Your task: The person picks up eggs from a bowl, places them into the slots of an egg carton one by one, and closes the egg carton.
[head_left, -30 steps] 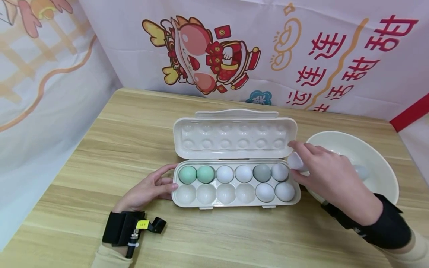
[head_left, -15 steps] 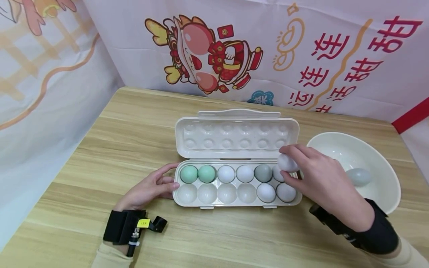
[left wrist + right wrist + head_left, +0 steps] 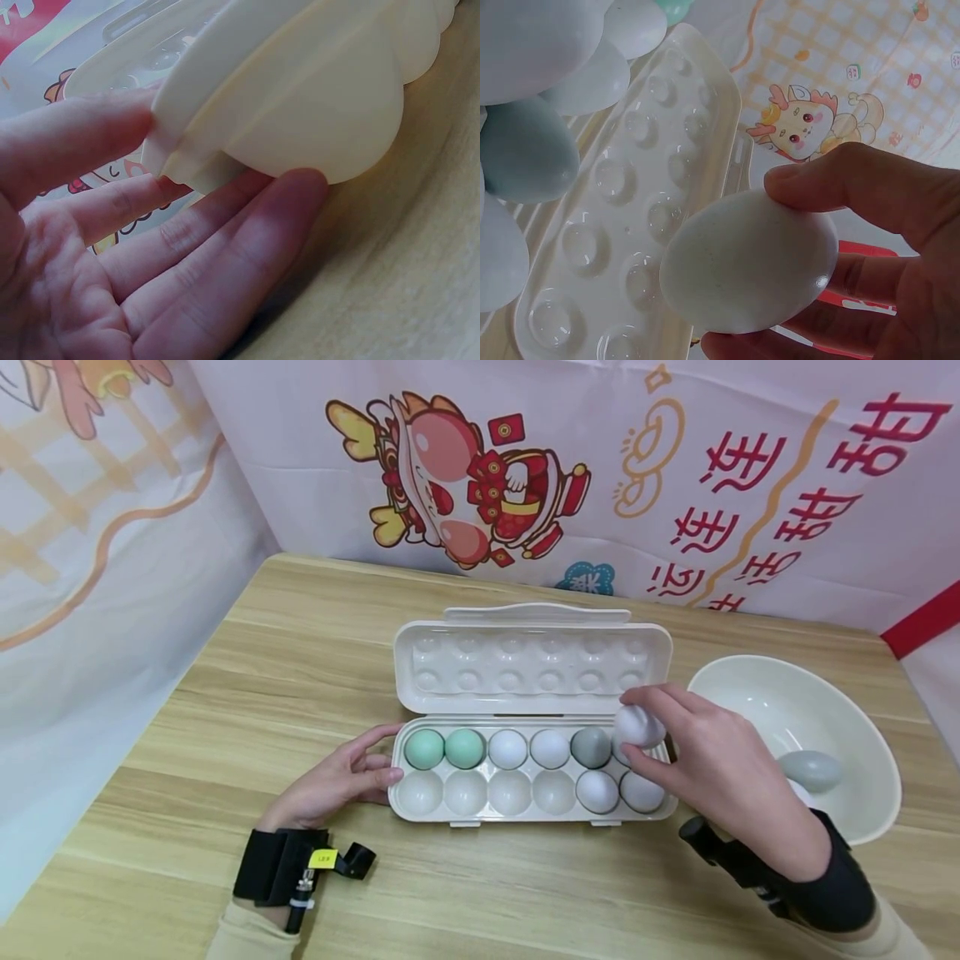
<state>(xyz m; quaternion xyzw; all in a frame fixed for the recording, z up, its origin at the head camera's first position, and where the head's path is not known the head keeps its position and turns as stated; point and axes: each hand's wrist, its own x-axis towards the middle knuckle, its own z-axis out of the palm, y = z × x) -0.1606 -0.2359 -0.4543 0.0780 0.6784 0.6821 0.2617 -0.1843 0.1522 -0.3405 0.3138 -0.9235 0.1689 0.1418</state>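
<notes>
Backdrop (image 3: 300,485): printed white cloth, standing beyond both hands; cartoon figures, coloured lettering. Tabletop (image 3: 487,893): wood-grained, below both hands and reaching out past them.

Egg box (image 3: 525,818): cream plastic, two rows of cups, lying lengthwise between the hands; lid (image 3: 532,700) folded back on the side away from the person.

Bowl (image 3: 765,693): cream, wide, on the outer side of the right hand; forearm partly across its near rim.

Hands: well apart. Left hand (image 3: 341,781) holds its end of the egg box, thumb and fingers either side of the rim; left wrist view shows a fingertip against the underside of an end cup. Right hand (image 3: 708,752) pinches one egg between thumb and fingers. Black straps (image 3: 262,868) on both wrists.

Held egg (image 3: 637,727): whitish, raised over the far-row end cup nearest the right hand. Another egg shows partly beneath it; contact between the two cannot be told.

Far row, counted from the left hand: two green eggs (image 3: 424,749), two white eggs (image 3: 508,749), one grey-blue egg (image 3: 591,747). Near row: two pale eggs (image 3: 597,792) at the right-hand end.

In bowl, beside right wrist: one grey-blue egg (image 3: 810,770), plus a white edge, mostly hidden.
</notes>
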